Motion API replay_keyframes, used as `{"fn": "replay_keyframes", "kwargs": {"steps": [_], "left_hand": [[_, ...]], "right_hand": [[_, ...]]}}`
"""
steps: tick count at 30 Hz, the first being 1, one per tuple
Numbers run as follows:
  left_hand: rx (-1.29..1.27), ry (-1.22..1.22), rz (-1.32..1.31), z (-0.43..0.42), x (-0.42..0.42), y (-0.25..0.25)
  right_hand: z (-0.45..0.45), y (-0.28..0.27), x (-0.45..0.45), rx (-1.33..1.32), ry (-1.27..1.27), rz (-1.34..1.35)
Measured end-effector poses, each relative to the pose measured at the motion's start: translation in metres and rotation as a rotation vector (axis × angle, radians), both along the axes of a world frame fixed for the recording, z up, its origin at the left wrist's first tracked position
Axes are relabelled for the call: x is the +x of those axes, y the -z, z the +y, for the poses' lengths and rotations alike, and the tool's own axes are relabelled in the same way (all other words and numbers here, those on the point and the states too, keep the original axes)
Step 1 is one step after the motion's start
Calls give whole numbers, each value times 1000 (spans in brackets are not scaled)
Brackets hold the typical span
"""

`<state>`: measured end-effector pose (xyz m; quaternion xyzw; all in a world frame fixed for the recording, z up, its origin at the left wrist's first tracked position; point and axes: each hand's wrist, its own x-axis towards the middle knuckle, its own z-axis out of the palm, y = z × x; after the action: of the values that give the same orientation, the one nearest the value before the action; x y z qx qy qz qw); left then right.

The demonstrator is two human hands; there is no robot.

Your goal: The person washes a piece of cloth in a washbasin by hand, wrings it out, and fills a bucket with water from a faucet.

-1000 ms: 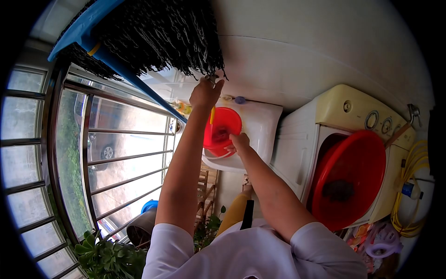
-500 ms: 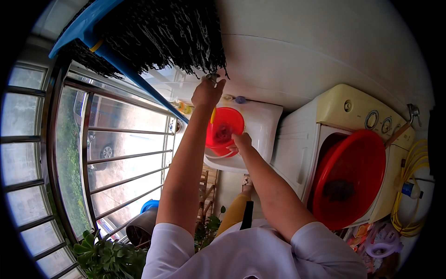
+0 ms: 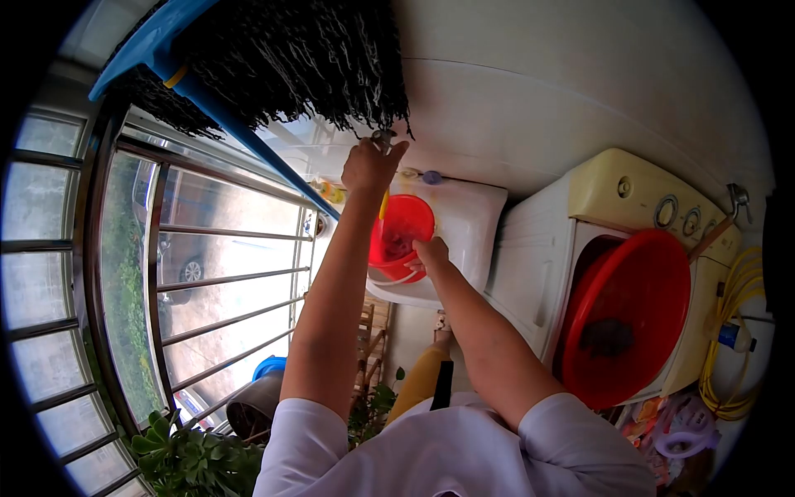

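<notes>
Our right hand [image 3: 430, 254] grips the bucket [image 3: 415, 212] by its near-right edge, in the sink [image 3: 474, 222]; our left hand [image 3: 369, 168] holds the tap [image 3: 383, 137].

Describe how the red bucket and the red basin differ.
The bucket looks smaller, the basin wider. The bucket stands in the sink; the basin rests on the washing machine. The right hand touches the bucket; no hand touches the basin. Both are red and hold something.
</notes>
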<state>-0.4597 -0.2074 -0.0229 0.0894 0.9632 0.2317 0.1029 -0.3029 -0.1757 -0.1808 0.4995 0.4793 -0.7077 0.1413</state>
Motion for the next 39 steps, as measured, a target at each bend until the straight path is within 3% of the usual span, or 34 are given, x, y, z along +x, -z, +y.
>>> {"fn": "replay_keyframes", "kwargs": {"steps": [14, 18, 20, 21, 23, 27, 29, 31, 35, 37, 39], "left_hand": [[31, -13, 49, 1, 2, 6], [50, 38, 103, -3, -11, 28], [260, 146, -37, -16, -28, 41], [260, 221, 22, -19, -29, 39], [365, 245, -106, -24, -33, 34], [131, 171, -175, -21, -29, 34], [11, 339, 52, -42, -29, 63], [-44, 381, -76, -59, -6, 27], [-70, 578, -326, -132, 28, 1], [-69, 424, -594, -134, 76, -74], [62, 432, -594, -138, 108, -121]], "right_hand": [[-4, 8, -9, 57, -95, 8], [-2, 3, -3, 60, -134, 26], [0, 1, 9, 44, -128, 40], [5, -3, 13, 51, -142, 36], [12, -12, 26, 68, -152, 22], [21, -65, 51, 80, -309, 13], [27, -95, 67, 116, -418, 78], [32, -122, 81, 212, -497, 162], [47, -180, 113, 93, -592, 243], [60, -211, 136, 69, -558, 298], [74, -241, 157, 46, -549, 364]]}}
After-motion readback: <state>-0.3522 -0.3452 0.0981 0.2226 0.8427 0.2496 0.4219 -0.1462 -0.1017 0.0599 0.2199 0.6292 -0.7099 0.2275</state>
